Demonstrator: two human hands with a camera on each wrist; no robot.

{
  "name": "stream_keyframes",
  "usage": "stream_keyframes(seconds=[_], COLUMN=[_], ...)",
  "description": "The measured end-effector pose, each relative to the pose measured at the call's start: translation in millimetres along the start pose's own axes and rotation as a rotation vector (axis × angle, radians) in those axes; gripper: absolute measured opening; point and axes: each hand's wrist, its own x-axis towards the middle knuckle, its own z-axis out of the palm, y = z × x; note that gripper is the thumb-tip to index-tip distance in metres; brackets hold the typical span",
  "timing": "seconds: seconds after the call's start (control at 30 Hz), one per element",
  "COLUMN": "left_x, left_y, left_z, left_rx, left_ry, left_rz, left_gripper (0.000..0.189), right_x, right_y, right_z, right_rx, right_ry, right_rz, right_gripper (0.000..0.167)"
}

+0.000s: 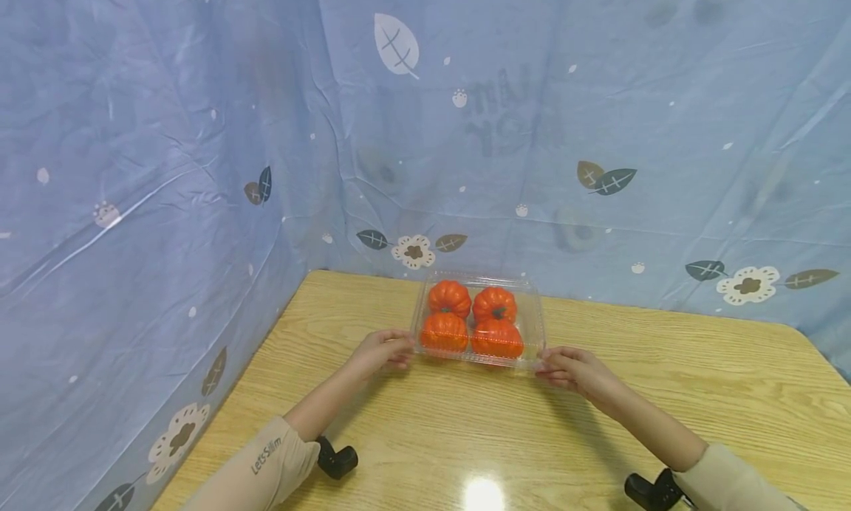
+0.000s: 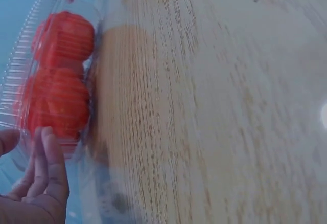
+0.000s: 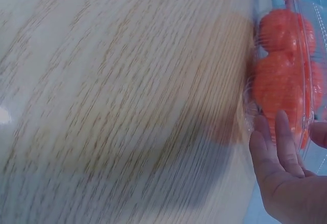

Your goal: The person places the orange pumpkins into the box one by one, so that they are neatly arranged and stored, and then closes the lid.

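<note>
A clear plastic clamshell box (image 1: 532, 323) with several small orange pumpkins (image 1: 445, 332) inside sits toward the back of the wooden table. Its lid lies over the pumpkins. My left hand (image 1: 382, 351) pinches the box's front left corner, thumb on one side and fingers on the other. At the front right corner my right hand (image 1: 568, 369) grips the rim in the same way. The left wrist view shows the fingers (image 2: 49, 150) against the box's end wall. Fingers of the right hand (image 3: 288, 168) lie along the opposite end in the right wrist view.
Blue patterned cloth (image 1: 465, 127) hangs behind the wooden table (image 1: 425, 437) and along its left side. Black wrist-worn devices (image 1: 337, 459) show near both sleeves. A bright light reflection lies at the table's front middle.
</note>
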Motion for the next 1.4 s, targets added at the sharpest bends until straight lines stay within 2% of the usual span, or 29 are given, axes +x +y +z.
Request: stream_keyframes(seconds=[0.17, 0.47, 0.7, 0.93, 1.2, 1.4], left_x=[0.1, -1.4, -1.0, 0.0, 0.0, -1.7], left_y=[0.1, 1.3, 0.1, -3.0, -4.4, -3.1], left_z=[0.1, -2.4, -2.8, -4.0, -3.1, -1.2], left_rx=[-0.013, -0.049, -0.024, -0.054, -0.049, -0.1], left_ry=[-0.005, -0.034, -0.071, -0.081, -0.139, -0.125], left_rz=[-0.011, -0.044, -0.004, -0.029, -0.026, 0.003], left_gripper=[0.031, 0.026, 0.027, 0.034, 0.034, 0.034], right_x=[1.2, 2.3, 2.0, 2.1, 1.8, 1.4], right_y=[-1.6, -2.5, -2.7, -0.3, 0.6, 0.7], right_z=[-1.1, -3.6, -1.9, 0.3, 0.8, 2.5], right_rx=[0.006, 0.018, 0.056, 0.059, 0.071, 0.096], right_ry=[-0.014, -0.038, -0.054, -0.046, -0.028, -0.02], right_rz=[-0.007, -0.018, -0.005, -0.01, -0.003, -0.005], right_gripper=[0.031, 0.033, 0.027, 0.028, 0.028, 0.023])
